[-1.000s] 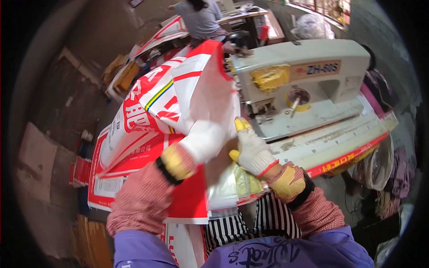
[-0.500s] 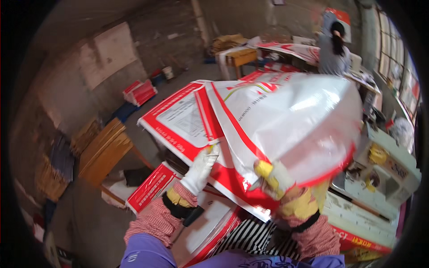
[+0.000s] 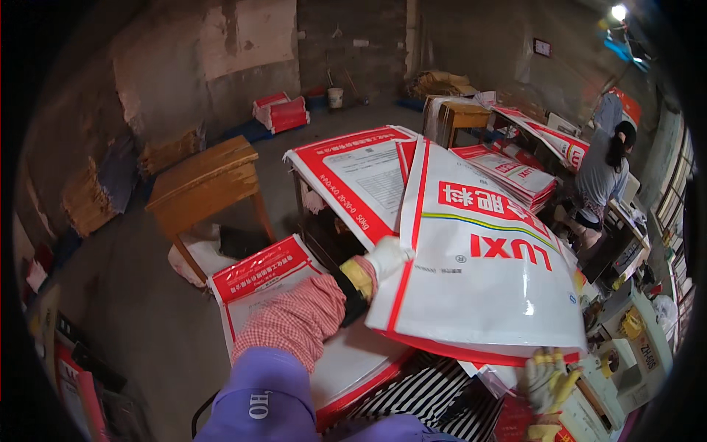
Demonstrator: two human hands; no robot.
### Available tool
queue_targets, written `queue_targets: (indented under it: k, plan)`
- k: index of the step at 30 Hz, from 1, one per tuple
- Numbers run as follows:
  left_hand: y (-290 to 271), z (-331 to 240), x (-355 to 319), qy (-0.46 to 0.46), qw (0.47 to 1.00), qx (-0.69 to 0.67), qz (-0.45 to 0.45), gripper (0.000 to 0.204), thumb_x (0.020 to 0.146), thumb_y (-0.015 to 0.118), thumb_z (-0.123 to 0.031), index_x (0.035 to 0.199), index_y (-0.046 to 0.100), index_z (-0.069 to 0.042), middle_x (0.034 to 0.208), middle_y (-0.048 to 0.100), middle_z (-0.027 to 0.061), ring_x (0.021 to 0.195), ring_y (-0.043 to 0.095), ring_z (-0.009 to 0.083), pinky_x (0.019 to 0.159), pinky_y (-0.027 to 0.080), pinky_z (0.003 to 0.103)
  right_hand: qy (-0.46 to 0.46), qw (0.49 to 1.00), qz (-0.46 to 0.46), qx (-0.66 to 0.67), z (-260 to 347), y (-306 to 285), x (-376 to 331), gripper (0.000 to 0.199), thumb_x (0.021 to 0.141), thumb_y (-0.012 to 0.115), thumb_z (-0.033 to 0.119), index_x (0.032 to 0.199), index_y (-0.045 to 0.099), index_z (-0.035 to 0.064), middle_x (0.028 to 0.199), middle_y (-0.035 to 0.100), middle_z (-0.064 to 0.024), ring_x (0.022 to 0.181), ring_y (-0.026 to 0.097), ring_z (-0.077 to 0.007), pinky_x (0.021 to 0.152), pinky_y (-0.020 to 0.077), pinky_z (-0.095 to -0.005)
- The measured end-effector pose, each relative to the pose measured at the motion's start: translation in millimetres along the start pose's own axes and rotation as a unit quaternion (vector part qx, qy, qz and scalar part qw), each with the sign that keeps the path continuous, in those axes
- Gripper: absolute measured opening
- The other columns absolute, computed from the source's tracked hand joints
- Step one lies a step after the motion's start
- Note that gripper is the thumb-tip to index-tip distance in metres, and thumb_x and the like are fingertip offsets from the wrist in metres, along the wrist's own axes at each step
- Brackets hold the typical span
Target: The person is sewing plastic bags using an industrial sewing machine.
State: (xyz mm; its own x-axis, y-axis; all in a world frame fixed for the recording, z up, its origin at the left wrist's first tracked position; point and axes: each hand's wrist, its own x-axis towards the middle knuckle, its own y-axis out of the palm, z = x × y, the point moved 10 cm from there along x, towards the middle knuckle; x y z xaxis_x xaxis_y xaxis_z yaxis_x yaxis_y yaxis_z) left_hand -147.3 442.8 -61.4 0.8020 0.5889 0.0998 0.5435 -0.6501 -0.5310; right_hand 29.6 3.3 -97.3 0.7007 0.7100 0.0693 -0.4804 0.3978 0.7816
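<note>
A large white woven sack with red borders and a yellow-green stripe [image 3: 486, 258] is held flat in front of me. My left hand [image 3: 379, 261], in a white and yellow glove, grips its left red edge. My right hand [image 3: 546, 379], in a grey and yellow glove, holds its lower right corner. Under it lies a stack of similar red-and-white sacks [image 3: 353, 177], and another sack [image 3: 269, 276] lies lower left by my checked sleeve.
A wooden table [image 3: 202, 180] stands to the left on the concrete floor. A sewing machine [image 3: 633, 346] sits at the lower right. Another person [image 3: 600, 180] works at a far bench beside more sack piles [image 3: 515, 173]. Red sack bundles [image 3: 280, 113] lie by the back wall.
My view has swung left from the sewing machine toward the sack stack. The sack, first held up, now lies spread flat, with my hands moved to its left edge and lower right corner.
</note>
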Motion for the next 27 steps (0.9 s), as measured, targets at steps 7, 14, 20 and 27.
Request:
queue_targets:
  k: [7, 14, 20, 27]
  plan:
    - [-161, 13, -161, 0.041, 0.970, -0.050, -0.235, 0.026, 0.086, 0.058, -0.016, 0.099, 0.063, 0.007, 0.087, 0.067, 0.0072, 0.080, 0.060, 0.0136, 0.073, 0.048, 0.029, 0.046, 0.999, -0.008, -0.013, -56, -29, 43, 0.070, 0.089, 0.047, 0.055, 0.133, 0.043, -0.0001, 0.133, 0.048, -0.0139, 0.120, 0.046, -0.0290, 0.103, 0.0377, -0.0402]
    - [-131, 246, -463, -0.228, 0.828, -0.160, -0.487, 0.031, 0.084, 0.062, -0.021, 0.097, 0.063, 0.007, 0.085, 0.067, 0.0158, 0.079, 0.063, 0.0207, 0.072, 0.050, 0.036, 0.127, 0.985, -0.054, -0.107, -250, 40, 47, 0.032, 0.091, 0.057, 0.031, 0.114, 0.056, 0.0080, 0.101, 0.063, -0.0119, 0.093, 0.062, -0.0245, 0.077, 0.0538, -0.0406]
    - [1, 352, -583, -0.467, 0.859, 0.197, -0.070, 0.034, 0.090, 0.048, -0.027, 0.105, 0.062, 0.000, 0.090, 0.067, 0.0178, 0.085, 0.065, 0.0320, 0.077, 0.051, 0.038, 0.253, 0.647, 0.003, -0.720, -371, -36, 81, 0.055, 0.088, 0.045, 0.058, 0.090, 0.063, 0.0059, 0.074, 0.060, -0.0153, 0.071, 0.056, -0.0341, 0.063, 0.0468, -0.0412]
    - [6, 356, -559, -0.415, 0.799, 0.423, 0.104, 0.029, 0.086, 0.044, -0.020, 0.091, 0.070, -0.009, 0.087, 0.069, 0.0121, 0.084, 0.067, 0.0307, 0.075, 0.051, 0.042, 0.283, 0.667, -0.012, -0.689, -394, -97, 109, 0.041, 0.089, 0.050, 0.048, 0.094, 0.062, 0.0088, 0.079, 0.061, -0.0122, 0.073, 0.057, -0.0308, 0.064, 0.0474, -0.0422]
